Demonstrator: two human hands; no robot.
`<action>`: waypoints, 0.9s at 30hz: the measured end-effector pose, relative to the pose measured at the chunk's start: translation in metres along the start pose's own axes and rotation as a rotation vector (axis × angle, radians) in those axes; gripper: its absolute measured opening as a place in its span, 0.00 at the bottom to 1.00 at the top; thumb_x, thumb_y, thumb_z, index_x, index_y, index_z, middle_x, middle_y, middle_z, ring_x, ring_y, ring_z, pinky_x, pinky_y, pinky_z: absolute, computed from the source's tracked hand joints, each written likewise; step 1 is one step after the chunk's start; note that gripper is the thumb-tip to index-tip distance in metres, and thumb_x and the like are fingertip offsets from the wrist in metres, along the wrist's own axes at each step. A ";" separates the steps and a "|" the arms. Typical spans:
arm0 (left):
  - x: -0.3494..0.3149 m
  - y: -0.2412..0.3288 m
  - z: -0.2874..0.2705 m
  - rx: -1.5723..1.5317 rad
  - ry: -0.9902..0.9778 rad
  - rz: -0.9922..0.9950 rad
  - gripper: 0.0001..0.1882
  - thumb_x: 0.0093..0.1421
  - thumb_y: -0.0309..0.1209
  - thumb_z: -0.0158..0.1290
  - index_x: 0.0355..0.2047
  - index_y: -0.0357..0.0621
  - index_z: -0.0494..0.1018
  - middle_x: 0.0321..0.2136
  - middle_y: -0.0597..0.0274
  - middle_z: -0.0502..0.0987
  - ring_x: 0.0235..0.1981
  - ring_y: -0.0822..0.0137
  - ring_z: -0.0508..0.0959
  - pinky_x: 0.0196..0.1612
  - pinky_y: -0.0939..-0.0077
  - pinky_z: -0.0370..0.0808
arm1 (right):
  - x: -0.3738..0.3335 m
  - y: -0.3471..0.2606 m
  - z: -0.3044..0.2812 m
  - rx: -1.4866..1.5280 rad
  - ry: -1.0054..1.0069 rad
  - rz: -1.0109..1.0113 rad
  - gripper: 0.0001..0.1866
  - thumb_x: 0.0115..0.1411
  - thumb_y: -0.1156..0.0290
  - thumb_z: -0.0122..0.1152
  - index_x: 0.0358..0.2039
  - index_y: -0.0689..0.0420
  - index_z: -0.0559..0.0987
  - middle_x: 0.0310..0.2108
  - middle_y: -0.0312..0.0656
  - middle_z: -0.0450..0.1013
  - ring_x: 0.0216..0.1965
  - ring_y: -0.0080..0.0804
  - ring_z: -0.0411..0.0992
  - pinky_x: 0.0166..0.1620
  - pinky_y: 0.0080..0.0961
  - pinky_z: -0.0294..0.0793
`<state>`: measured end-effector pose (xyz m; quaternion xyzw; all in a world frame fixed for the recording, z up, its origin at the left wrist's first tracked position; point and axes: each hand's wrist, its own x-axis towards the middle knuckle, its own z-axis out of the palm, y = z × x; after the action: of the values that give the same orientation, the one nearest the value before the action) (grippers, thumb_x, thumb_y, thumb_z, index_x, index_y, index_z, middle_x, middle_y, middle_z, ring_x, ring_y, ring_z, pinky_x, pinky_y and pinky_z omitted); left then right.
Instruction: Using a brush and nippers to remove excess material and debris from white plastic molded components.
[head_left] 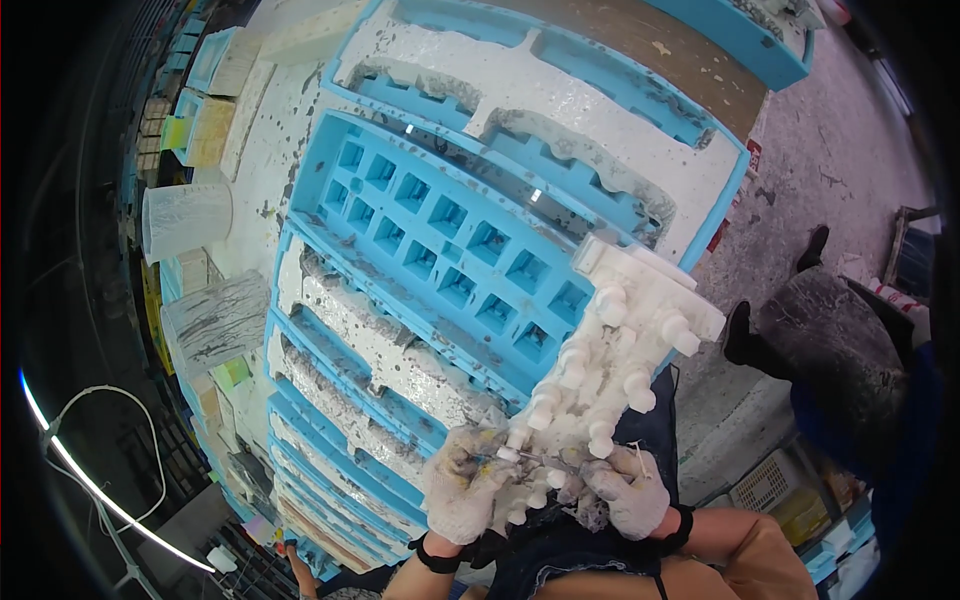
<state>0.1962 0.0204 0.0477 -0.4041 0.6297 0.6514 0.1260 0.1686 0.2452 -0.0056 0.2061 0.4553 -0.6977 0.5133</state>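
A long white knobbed piece (572, 385), like a plaster casting with rows of rounded studs, leans from the blue mould's right end down to my lap. Both my hands wear white, soiled gloves at its near end. My left hand (465, 485) is closed beside the lowest studs; whatever its fingers grip is hidden. Curled at the other side, my right hand (628, 490) pinches a thin grey tool (545, 460) that reaches toward the left fingers. A blue mould (440, 225) with rows of square pockets lies just beyond.
More blue moulds filled with white material (350, 320) stand in a row along the bench. White cylinders (187, 222) and small blue boxes line the left side. At right, another person's dark shoe (738, 335) is on the dusty floor, near a crate (765, 483).
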 end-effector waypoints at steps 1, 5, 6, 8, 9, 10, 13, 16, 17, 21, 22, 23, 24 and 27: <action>0.000 -0.002 -0.002 0.008 -0.039 0.000 0.18 0.57 0.18 0.59 0.48 0.34 0.73 0.44 0.58 0.77 0.45 0.67 0.78 0.50 0.72 0.75 | 0.000 -0.004 0.001 0.019 -0.002 0.009 0.15 0.67 0.68 0.60 0.49 0.65 0.80 0.36 0.37 0.79 0.36 0.18 0.73 0.38 0.19 0.72; -0.001 -0.003 -0.003 0.020 -0.036 -0.008 0.18 0.57 0.18 0.59 0.48 0.33 0.73 0.44 0.58 0.77 0.45 0.67 0.78 0.51 0.72 0.75 | -0.002 -0.013 0.003 0.115 -0.015 0.057 0.15 0.67 0.69 0.59 0.49 0.66 0.80 0.33 0.37 0.80 0.33 0.17 0.73 0.36 0.18 0.71; -0.001 -0.004 -0.003 0.006 -0.033 -0.013 0.18 0.57 0.18 0.59 0.48 0.33 0.73 0.44 0.58 0.77 0.45 0.67 0.78 0.51 0.72 0.75 | -0.003 -0.016 0.005 0.115 -0.016 0.058 0.15 0.67 0.69 0.59 0.49 0.66 0.80 0.33 0.37 0.80 0.33 0.17 0.73 0.36 0.18 0.71; -0.001 -0.003 -0.003 -0.010 -0.031 -0.018 0.18 0.57 0.18 0.58 0.48 0.33 0.73 0.45 0.58 0.77 0.45 0.67 0.78 0.51 0.72 0.75 | -0.003 -0.021 0.007 0.142 -0.023 0.047 0.16 0.67 0.69 0.59 0.50 0.66 0.80 0.32 0.37 0.80 0.31 0.17 0.73 0.35 0.18 0.71; 0.000 -0.002 -0.003 0.010 -0.038 -0.014 0.18 0.57 0.19 0.59 0.48 0.33 0.73 0.45 0.58 0.77 0.45 0.68 0.78 0.50 0.72 0.75 | -0.003 -0.020 0.007 0.142 -0.022 0.047 0.16 0.67 0.69 0.59 0.50 0.66 0.80 0.32 0.37 0.80 0.31 0.17 0.73 0.35 0.18 0.71; 0.000 -0.001 -0.003 0.030 -0.044 -0.011 0.18 0.57 0.19 0.60 0.48 0.33 0.73 0.45 0.57 0.78 0.45 0.68 0.78 0.50 0.72 0.75 | -0.002 -0.017 0.006 0.111 -0.019 0.050 0.16 0.67 0.69 0.59 0.50 0.66 0.80 0.32 0.37 0.80 0.33 0.17 0.73 0.35 0.18 0.71; 0.001 -0.006 -0.006 0.049 -0.064 0.047 0.18 0.58 0.21 0.61 0.49 0.33 0.73 0.45 0.58 0.78 0.44 0.69 0.78 0.50 0.73 0.75 | -0.001 -0.008 0.001 0.036 -0.025 0.030 0.16 0.67 0.70 0.59 0.51 0.66 0.79 0.34 0.37 0.80 0.35 0.17 0.73 0.37 0.18 0.71; 0.001 -0.002 -0.006 0.081 -0.068 0.027 0.18 0.58 0.22 0.62 0.49 0.33 0.74 0.45 0.58 0.78 0.44 0.69 0.78 0.49 0.73 0.75 | 0.001 -0.011 0.002 0.009 -0.030 0.051 0.17 0.67 0.70 0.59 0.52 0.66 0.78 0.37 0.37 0.80 0.37 0.16 0.73 0.38 0.18 0.72; 0.001 -0.002 -0.006 0.081 -0.068 0.027 0.18 0.58 0.22 0.62 0.49 0.33 0.74 0.45 0.58 0.78 0.44 0.69 0.78 0.49 0.73 0.75 | 0.000 -0.013 0.002 0.025 -0.029 0.091 0.17 0.67 0.71 0.59 0.53 0.66 0.77 0.38 0.37 0.80 0.37 0.16 0.73 0.38 0.19 0.72; 0.001 -0.004 -0.005 0.042 -0.062 0.022 0.18 0.58 0.22 0.62 0.49 0.33 0.73 0.44 0.59 0.77 0.45 0.70 0.77 0.50 0.73 0.75 | 0.000 -0.007 0.001 0.050 -0.022 0.100 0.17 0.66 0.72 0.60 0.54 0.66 0.77 0.40 0.37 0.79 0.37 0.16 0.73 0.38 0.18 0.72; 0.000 -0.005 -0.004 0.015 -0.059 0.023 0.18 0.58 0.21 0.61 0.49 0.33 0.73 0.44 0.59 0.77 0.45 0.70 0.77 0.50 0.73 0.74 | 0.000 -0.001 -0.001 0.098 -0.021 0.081 0.17 0.66 0.72 0.60 0.53 0.66 0.77 0.40 0.37 0.79 0.37 0.17 0.74 0.38 0.17 0.73; 0.000 -0.006 -0.004 0.016 -0.059 0.023 0.18 0.58 0.21 0.61 0.49 0.33 0.73 0.44 0.59 0.77 0.45 0.70 0.77 0.50 0.73 0.74 | 0.000 0.001 -0.001 0.146 -0.020 0.062 0.17 0.66 0.72 0.60 0.52 0.67 0.77 0.40 0.38 0.80 0.37 0.17 0.74 0.37 0.16 0.73; -0.001 -0.007 -0.003 -0.002 -0.047 0.013 0.18 0.58 0.21 0.61 0.49 0.33 0.73 0.44 0.59 0.77 0.45 0.69 0.77 0.50 0.73 0.74 | 0.000 0.000 0.000 0.146 -0.020 0.062 0.17 0.66 0.72 0.60 0.52 0.67 0.77 0.40 0.38 0.80 0.37 0.17 0.74 0.37 0.16 0.73; -0.001 -0.005 -0.001 -0.032 -0.037 0.003 0.17 0.58 0.19 0.60 0.48 0.33 0.73 0.44 0.59 0.76 0.45 0.69 0.77 0.50 0.72 0.74 | -0.001 -0.010 0.003 0.208 -0.056 0.014 0.16 0.67 0.73 0.60 0.52 0.67 0.77 0.41 0.39 0.80 0.36 0.17 0.75 0.37 0.16 0.74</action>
<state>0.2010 0.0205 0.0446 -0.3929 0.6173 0.6691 0.1300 0.1600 0.2436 0.0008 0.2419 0.3644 -0.7429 0.5067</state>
